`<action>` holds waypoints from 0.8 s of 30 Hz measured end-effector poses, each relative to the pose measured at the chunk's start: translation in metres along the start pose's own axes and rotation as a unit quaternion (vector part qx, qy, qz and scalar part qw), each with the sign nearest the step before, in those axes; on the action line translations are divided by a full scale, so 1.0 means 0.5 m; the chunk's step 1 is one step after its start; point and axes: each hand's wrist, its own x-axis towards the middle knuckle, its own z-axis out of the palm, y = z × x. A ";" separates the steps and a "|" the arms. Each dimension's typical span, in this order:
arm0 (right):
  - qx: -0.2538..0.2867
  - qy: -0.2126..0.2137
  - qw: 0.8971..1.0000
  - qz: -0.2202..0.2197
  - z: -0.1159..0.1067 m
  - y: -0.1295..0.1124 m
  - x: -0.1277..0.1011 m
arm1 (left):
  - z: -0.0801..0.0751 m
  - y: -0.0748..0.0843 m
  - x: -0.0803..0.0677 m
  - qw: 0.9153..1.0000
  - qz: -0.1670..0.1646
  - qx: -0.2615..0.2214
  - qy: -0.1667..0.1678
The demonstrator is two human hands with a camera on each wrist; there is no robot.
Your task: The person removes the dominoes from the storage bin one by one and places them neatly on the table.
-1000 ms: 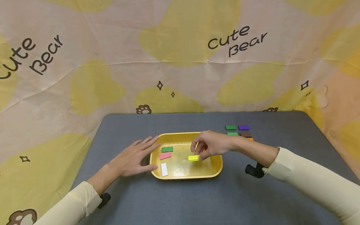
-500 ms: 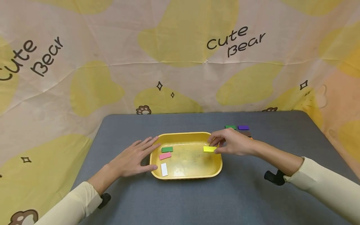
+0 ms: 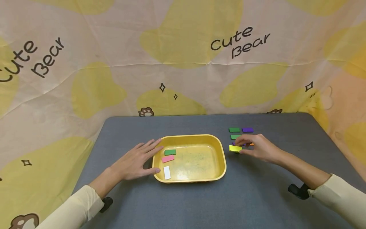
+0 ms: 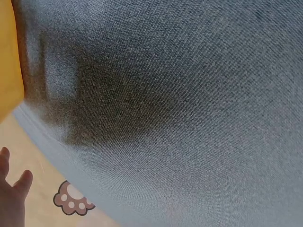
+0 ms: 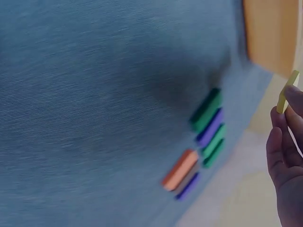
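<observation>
My right hand (image 3: 259,148) pinches a flat yellow block (image 3: 235,149) between thumb and fingers, just right of the yellow tray (image 3: 188,181). In the right wrist view the yellow block (image 5: 287,92) stands out from the fingertips. My left hand (image 3: 136,161) rests with spread fingers at the tray's left rim. Inside the tray, near its left wall, lie a green block (image 3: 170,152), a pink block (image 3: 167,158) and a white block (image 3: 167,172). The left wrist view shows only part of the left hand (image 4: 12,198).
On the grey table (image 3: 183,206), right of the tray, several blocks lie in two columns, partly hidden by my right hand. Among them are a dark green block (image 3: 234,129), a purple block (image 3: 247,130) and an orange block (image 5: 180,169). A patterned cloth (image 3: 183,47) hangs behind.
The right hand has carried the yellow block out of the tray, over its right rim, to beside the block columns. The left hand and tray have stayed in place.
</observation>
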 end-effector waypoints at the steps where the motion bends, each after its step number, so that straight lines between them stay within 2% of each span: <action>1: -0.010 0.005 1.000 0.000 0.000 0.009 -0.007 | 0.000 0.000 0.000 1.000 -0.001 0.000 0.000; 11: -0.079 0.042 0.996 0.005 -0.004 0.087 -0.064 | 0.001 0.000 0.000 1.000 -0.009 0.005 -0.006; 24: -0.090 0.036 0.995 0.013 0.001 0.124 -0.096 | 0.004 -0.003 -0.001 1.000 -0.005 0.007 -0.004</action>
